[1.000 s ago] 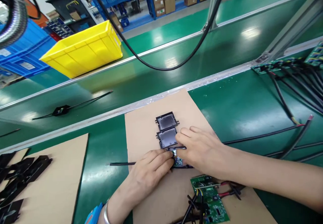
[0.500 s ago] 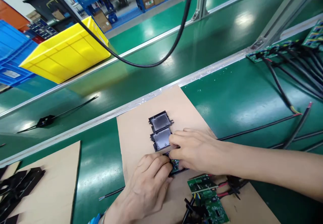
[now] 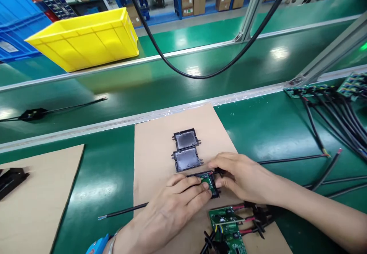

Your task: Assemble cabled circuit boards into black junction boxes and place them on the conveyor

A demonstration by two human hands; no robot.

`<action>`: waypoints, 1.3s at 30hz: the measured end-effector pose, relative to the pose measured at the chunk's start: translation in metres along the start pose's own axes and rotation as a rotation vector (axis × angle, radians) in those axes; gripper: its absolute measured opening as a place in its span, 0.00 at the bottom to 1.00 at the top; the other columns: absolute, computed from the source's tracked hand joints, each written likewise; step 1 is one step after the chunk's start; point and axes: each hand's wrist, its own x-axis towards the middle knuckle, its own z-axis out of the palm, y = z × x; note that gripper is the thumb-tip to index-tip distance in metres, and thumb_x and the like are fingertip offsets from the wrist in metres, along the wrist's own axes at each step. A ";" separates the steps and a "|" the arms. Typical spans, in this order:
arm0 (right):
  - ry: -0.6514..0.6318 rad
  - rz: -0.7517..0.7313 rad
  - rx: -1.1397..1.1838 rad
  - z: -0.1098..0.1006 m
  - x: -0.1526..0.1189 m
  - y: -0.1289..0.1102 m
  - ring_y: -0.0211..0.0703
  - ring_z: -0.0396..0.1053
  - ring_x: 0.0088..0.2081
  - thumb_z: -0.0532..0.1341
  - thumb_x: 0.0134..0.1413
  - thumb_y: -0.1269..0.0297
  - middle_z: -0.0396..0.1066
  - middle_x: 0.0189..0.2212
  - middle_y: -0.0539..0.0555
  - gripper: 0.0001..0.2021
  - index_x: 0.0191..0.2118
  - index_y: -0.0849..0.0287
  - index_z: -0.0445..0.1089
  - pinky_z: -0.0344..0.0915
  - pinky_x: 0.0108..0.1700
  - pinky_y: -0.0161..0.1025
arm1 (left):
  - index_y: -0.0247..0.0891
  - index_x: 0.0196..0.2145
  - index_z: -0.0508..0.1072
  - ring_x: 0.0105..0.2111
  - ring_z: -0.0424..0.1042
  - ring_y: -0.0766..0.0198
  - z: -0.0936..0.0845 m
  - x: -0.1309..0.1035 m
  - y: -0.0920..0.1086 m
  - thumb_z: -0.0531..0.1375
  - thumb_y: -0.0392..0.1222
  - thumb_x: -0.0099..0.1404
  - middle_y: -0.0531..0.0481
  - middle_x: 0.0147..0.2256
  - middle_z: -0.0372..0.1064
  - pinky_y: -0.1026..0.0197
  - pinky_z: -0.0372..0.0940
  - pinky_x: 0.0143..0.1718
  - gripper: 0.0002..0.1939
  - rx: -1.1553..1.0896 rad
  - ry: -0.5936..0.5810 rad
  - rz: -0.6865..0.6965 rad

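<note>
A green circuit board (image 3: 205, 178) sits in a black plastic case (image 3: 217, 195) on the cardboard sheet. My left hand (image 3: 174, 204) lies over it, fingers stretched out and their tips pressing on the board, hiding its left part. At the case's right end, my right hand (image 3: 243, 175) pinches a black cable (image 3: 219, 170), where a bit of red wire shows. Just beyond are two more black cases (image 3: 187, 159), open side up. Nearer to me lie several green boards (image 3: 226, 217) with red and black wires. From under my left forearm a black cable end (image 3: 120, 211) sticks out.
The cardboard sheet (image 3: 155, 143) rests on a green bench (image 3: 103, 177). Black cables (image 3: 344, 112) with boards lie at the right. A second cardboard (image 3: 37, 193) at left carries black parts. A yellow bin (image 3: 88, 42) stands beyond the metal rail; a thick cable (image 3: 197, 77) hangs across.
My left fingers have moved right and flattened onto the board. My right hand has shifted right to the cable at the case's end. The view has turned and shifted slightly.
</note>
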 end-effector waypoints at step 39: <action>-0.129 -0.349 -0.638 -0.003 -0.007 -0.009 0.45 0.62 0.31 0.59 0.53 0.72 0.69 0.31 0.55 0.03 0.35 0.62 0.69 0.56 0.31 0.42 | 0.33 0.51 0.67 0.52 0.64 0.52 0.012 -0.001 0.008 0.54 0.31 0.62 0.45 0.61 0.59 0.51 0.67 0.51 0.18 -0.032 -0.006 -0.053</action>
